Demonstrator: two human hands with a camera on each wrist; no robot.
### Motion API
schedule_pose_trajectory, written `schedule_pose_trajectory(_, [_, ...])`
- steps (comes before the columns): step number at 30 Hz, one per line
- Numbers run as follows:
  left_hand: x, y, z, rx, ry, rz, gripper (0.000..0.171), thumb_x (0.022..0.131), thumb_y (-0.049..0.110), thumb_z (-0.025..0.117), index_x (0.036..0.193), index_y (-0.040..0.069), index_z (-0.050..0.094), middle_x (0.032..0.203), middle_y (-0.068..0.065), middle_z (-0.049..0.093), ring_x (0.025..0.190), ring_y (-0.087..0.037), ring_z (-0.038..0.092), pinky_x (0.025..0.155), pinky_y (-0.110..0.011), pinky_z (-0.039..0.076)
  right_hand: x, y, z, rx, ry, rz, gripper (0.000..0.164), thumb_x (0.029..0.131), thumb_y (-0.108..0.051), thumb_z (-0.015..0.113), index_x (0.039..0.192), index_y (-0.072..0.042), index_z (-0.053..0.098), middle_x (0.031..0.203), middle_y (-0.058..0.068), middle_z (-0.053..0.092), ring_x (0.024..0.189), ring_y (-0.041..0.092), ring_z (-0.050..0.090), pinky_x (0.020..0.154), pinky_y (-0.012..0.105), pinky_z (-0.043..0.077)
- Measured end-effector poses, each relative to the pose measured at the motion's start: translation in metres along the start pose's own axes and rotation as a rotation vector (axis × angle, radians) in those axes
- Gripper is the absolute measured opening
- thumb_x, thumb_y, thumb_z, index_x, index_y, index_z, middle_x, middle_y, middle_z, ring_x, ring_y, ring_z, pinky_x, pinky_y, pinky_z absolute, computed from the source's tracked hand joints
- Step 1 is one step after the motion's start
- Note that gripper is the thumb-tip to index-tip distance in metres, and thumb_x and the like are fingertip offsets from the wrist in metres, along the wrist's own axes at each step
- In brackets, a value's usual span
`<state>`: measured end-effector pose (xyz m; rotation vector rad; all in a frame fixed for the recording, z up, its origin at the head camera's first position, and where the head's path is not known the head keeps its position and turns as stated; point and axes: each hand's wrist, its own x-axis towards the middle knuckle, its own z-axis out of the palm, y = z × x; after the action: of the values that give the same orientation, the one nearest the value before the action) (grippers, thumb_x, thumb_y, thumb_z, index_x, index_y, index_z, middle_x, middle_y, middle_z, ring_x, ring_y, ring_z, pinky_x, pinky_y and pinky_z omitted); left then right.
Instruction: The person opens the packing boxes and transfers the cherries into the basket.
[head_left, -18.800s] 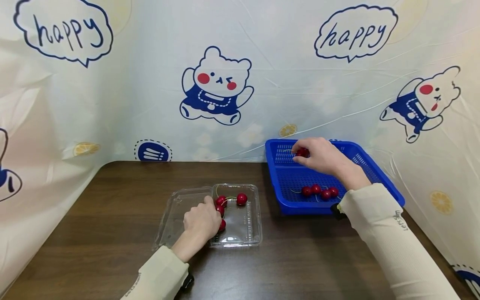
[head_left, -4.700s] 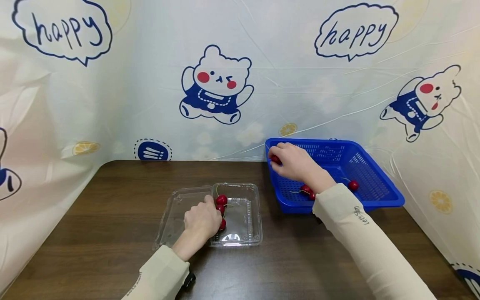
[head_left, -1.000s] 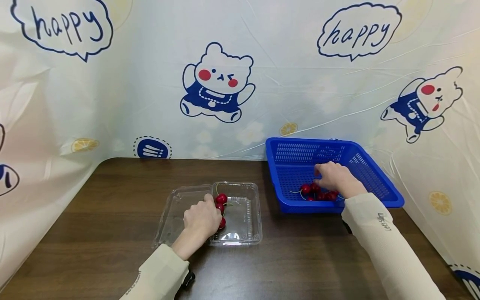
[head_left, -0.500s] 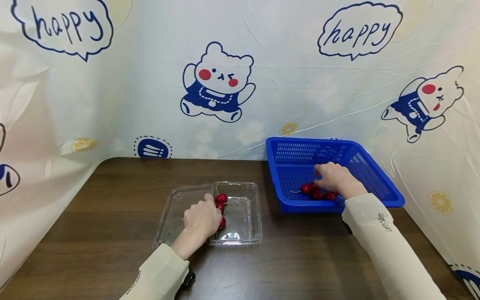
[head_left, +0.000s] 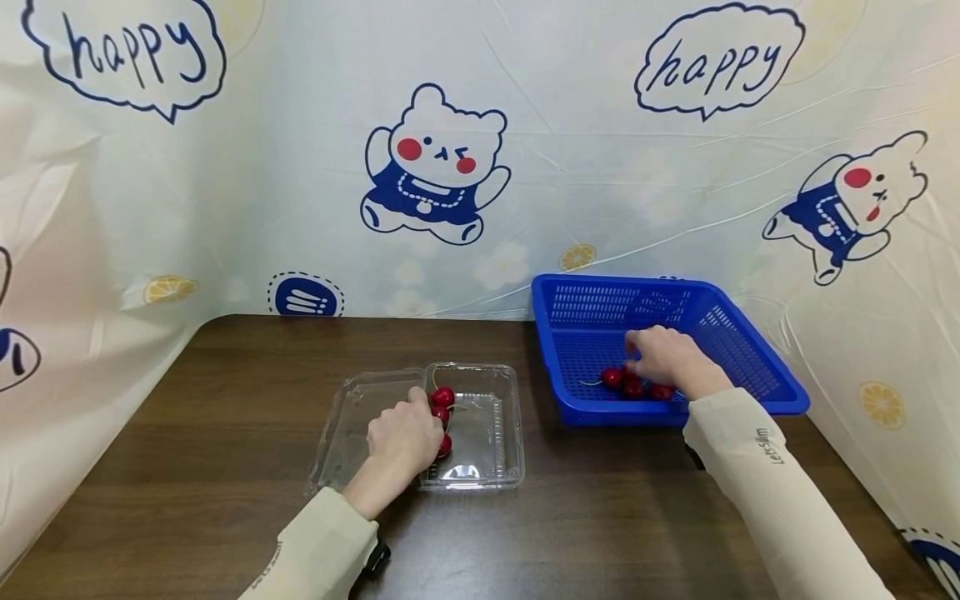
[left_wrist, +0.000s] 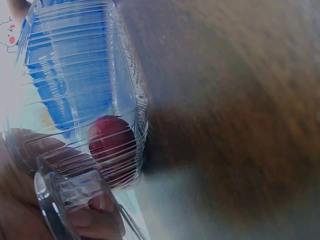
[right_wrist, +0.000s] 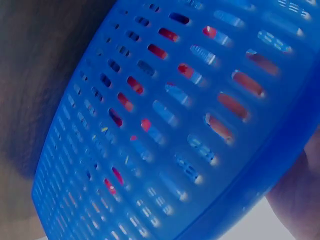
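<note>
Over the hinge side of a clear plastic clamshell box (head_left: 487, 479), my left hand (head_left: 405, 433) grips the edge between lid and base. In the left wrist view its fingers (left_wrist: 97, 222) curl around the clear plastic. Several red cherries (head_left: 443, 397) lie along the left of the base, beside my fingers. My right hand (head_left: 667, 358) reaches down into a blue plastic basket (head_left: 592, 408), at a cluster of cherries (head_left: 611, 378). Its thumb is right at one cherry; the other fingertips are partly hidden, and I cannot tell whether they pinch one.
The box's lid (head_left: 360, 417) lies folded out to the left on the brown wooden table (head_left: 225, 433). The basket stands at the back right, close to the patterned curtain (head_left: 465, 275), which rises behind and on both sides. Slotted basket wall (right_wrist: 165, 120) fills the right wrist view.
The cherry once at the box's right is gone from there. My right hand moved from the basket's left side to the front cluster, where cherries shifted slightly. My left hand stayed put.
</note>
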<state>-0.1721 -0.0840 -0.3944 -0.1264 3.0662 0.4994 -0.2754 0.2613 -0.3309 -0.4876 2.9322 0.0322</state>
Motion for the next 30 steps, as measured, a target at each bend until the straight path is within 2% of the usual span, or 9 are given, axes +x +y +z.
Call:
schedule_pose_trajectory(6, [0.0, 0.001, 0.0, -0.001, -0.001, -0.002, 0.025, 0.09, 0.023, 0.052, 0.095, -0.001, 0.051, 0.08, -0.024, 0.068, 0.067, -0.041, 0.065, 0.052, -0.051, 0.051, 0.004, -0.009, -0.001, -0.01, 0.058, -0.038, 0.029, 0.088, -0.021, 0.066, 0.11, -0.003, 0.065, 0.099, 0.019, 0.071, 0.077, 0.03, 0.062, 0.077, 0.059, 0.055])
schedule_pose_trajectory(16, [0.0, 0.001, -0.001, 0.003, 0.003, -0.003, 0.026, 0.09, 0.024, 0.053, 0.095, -0.002, 0.051, 0.08, -0.023, 0.068, 0.067, -0.041, 0.065, 0.052, -0.051, 0.051, 0.009, -0.029, -0.006, -0.027, 0.243, -0.147, 0.02, 0.086, -0.019, 0.066, 0.101, -0.006, 0.066, 0.092, 0.016, 0.07, 0.074, 0.029, 0.062, 0.068, 0.05, 0.058])
schedule_pose_trajectory(21, [0.0, 0.0, -0.001, 0.005, -0.002, -0.005, 0.026, 0.09, 0.024, 0.053, 0.095, -0.001, 0.051, 0.078, -0.023, 0.068, 0.066, -0.04, 0.065, 0.051, -0.05, 0.051, 0.011, -0.039, -0.01, 0.0, 0.328, -0.186, 0.016, 0.086, -0.018, 0.065, 0.098, -0.008, 0.067, 0.09, 0.014, 0.071, 0.073, 0.028, 0.062, 0.066, 0.048, 0.058])
schedule_pose_trajectory(30, [0.0, -0.001, 0.0, 0.001, 0.001, -0.006, 0.024, 0.09, 0.023, 0.053, 0.093, -0.001, 0.051, 0.077, -0.022, 0.067, 0.065, -0.039, 0.064, 0.051, -0.05, 0.051, 0.012, -0.051, -0.019, 0.042, 0.375, -0.225, 0.016, 0.086, -0.018, 0.065, 0.099, -0.008, 0.066, 0.091, 0.014, 0.072, 0.074, 0.026, 0.062, 0.066, 0.046, 0.059])
